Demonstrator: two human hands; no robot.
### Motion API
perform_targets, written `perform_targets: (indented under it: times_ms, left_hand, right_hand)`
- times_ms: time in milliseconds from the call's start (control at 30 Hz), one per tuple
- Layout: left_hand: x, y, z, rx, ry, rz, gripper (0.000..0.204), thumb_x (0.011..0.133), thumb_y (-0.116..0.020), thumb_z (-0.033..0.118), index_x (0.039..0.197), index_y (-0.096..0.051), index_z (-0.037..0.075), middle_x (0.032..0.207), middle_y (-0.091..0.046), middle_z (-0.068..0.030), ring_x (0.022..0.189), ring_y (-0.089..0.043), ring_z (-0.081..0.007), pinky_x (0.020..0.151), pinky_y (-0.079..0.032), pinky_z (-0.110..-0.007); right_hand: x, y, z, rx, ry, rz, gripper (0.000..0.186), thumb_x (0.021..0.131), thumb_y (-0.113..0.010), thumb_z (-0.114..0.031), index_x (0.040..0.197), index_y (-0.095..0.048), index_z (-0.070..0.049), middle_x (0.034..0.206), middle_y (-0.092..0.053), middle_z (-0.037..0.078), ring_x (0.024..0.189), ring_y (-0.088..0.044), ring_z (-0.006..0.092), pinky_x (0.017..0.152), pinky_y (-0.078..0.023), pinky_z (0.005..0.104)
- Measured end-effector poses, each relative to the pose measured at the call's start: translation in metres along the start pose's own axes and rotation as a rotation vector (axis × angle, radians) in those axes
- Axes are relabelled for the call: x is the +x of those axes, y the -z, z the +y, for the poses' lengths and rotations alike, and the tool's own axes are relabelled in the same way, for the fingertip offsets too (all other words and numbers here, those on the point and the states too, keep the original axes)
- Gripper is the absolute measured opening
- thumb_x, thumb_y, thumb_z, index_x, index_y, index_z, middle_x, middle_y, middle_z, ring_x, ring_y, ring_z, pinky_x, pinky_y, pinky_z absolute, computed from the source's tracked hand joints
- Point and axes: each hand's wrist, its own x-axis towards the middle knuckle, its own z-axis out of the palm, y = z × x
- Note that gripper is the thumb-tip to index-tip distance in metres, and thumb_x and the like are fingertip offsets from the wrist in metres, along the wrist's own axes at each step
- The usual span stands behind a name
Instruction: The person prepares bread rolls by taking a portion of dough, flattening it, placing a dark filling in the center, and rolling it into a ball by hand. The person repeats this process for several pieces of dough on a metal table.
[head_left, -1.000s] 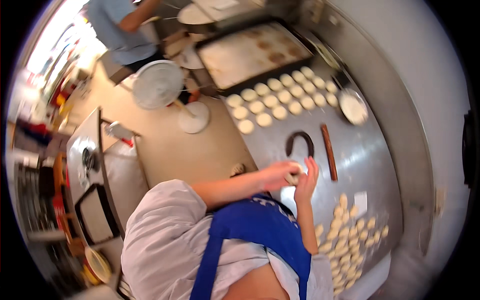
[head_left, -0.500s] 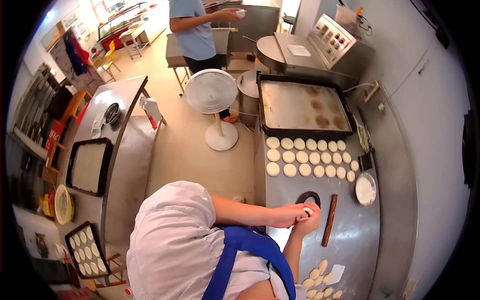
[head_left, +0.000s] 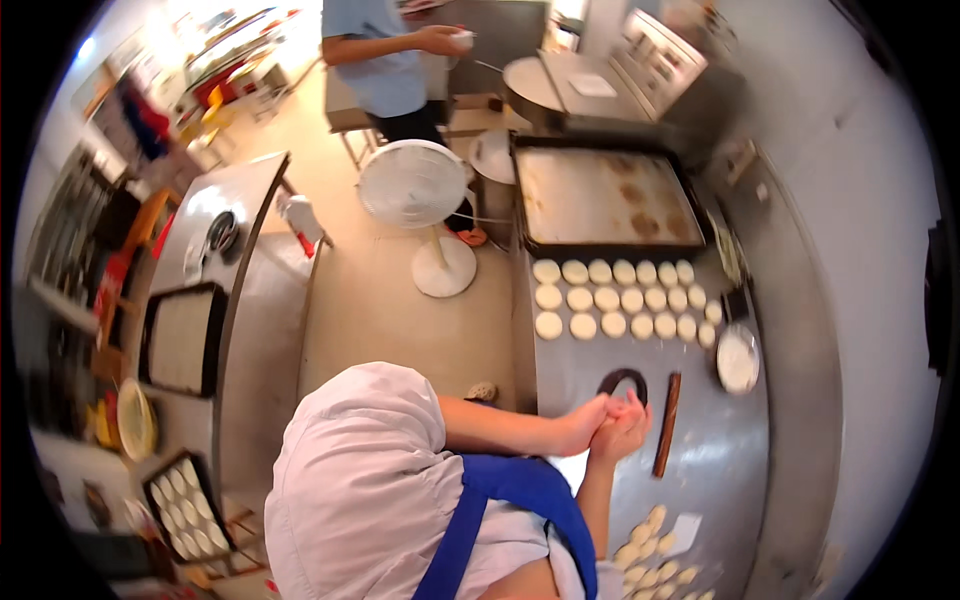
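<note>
Clock read from the hands. At 9, a dark tray of pale ovals; at 11, a fan. Left hand partly curled, pressed against the right hand, which is cupped with fingers bent; cannot tell what, if anything, lies between them. Just beyond, near 12, a dark curved strip; farther on at 12, three rows of dough rounds. At 5, loose dough lumps. At 3, a brown stick. At 2, a bowl of white powder.
</note>
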Motion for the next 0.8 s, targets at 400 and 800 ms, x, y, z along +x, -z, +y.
perform_targets:
  times_ms: [400,800]
  left_hand:
    - [0.003,0.001,-0.026,0.592,0.088,0.16,0.046,0.103,-0.037,0.031,0.143,-0.03,0.009,0.133,-0.045,-0.0097,0.122,-0.045,-0.0196,0.104,-0.038,-0.033]
    - [0.03,0.019,-0.054,0.511,0.615,-0.022,0.061,0.099,-0.028,0.054,0.139,-0.035,0.009,0.14,-0.042,-0.0095,0.131,-0.04,-0.0226,0.108,-0.034,-0.04]
  right_hand:
    - [-0.014,0.016,0.007,0.309,-0.539,0.242,0.018,0.082,-0.049,-0.01,0.087,-0.064,-0.002,0.073,-0.066,0.011,0.063,-0.062,0.0289,0.072,-0.05,0.0399]
    - [-0.087,0.055,0.065,0.215,-0.362,-0.112,0.025,0.093,-0.043,-0.012,0.107,-0.061,-0.001,0.109,-0.063,0.014,0.11,-0.054,0.028,0.101,-0.032,0.0415]
